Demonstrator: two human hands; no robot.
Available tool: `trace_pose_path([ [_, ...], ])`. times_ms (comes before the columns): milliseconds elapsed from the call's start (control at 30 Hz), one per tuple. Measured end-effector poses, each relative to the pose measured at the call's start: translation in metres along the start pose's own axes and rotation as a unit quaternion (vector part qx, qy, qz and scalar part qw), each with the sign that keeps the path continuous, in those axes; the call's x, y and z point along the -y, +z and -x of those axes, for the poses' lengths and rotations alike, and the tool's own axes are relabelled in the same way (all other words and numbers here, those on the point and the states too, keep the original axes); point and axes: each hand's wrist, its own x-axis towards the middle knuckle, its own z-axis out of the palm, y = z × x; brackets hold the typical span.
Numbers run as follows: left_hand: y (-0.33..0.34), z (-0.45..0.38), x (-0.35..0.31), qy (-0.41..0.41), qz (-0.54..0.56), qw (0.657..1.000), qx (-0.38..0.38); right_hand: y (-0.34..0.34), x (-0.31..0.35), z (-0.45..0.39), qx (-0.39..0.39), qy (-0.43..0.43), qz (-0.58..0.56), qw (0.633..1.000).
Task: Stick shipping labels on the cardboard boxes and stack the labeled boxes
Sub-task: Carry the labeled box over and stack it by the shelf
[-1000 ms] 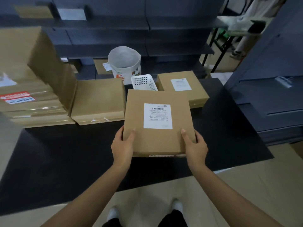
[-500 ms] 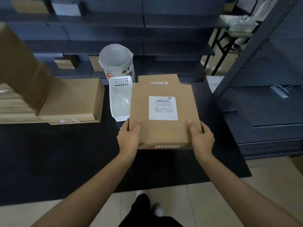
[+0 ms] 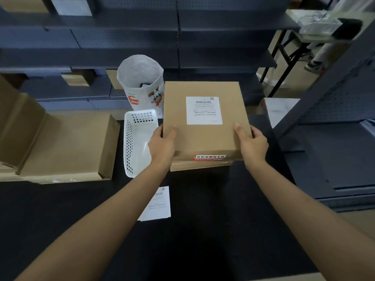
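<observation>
A flat labeled cardboard box (image 3: 203,138) with a white shipping label (image 3: 204,110) on top and a red strip on its front edge lies over a second box (image 3: 200,165), of which only the front edge shows beneath. My left hand (image 3: 162,147) grips the top box's near left corner and my right hand (image 3: 252,144) grips its near right corner. A loose shipping label sheet (image 3: 157,204) lies on the black table (image 3: 203,230) between my forearms.
A white plastic basket (image 3: 138,142) stands just left of the stack, with a white paper bag (image 3: 142,82) behind it. Unlabeled brown boxes (image 3: 67,147) sit at the left. Dark shelving runs along the back and right. A folding table stands at the far right.
I have carried the labeled box away from me and to the right, and it now lies over the box that stood beside the basket. A loose label sheet has come into view.
</observation>
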Motion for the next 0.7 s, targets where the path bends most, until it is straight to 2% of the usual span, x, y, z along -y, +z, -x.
trace_pose_path([
  [300,0.033,-0.042,0.027,-0.039,-0.025,0.999,-0.011,0.022,-0.022,-0.056,0.022,0.04,0.025,0.999],
  [700,0.041,-0.05,0.03,-0.054,-0.032,0.997,-0.045,0.028,-0.034,-0.073,0.04,0.046,0.041,0.997],
])
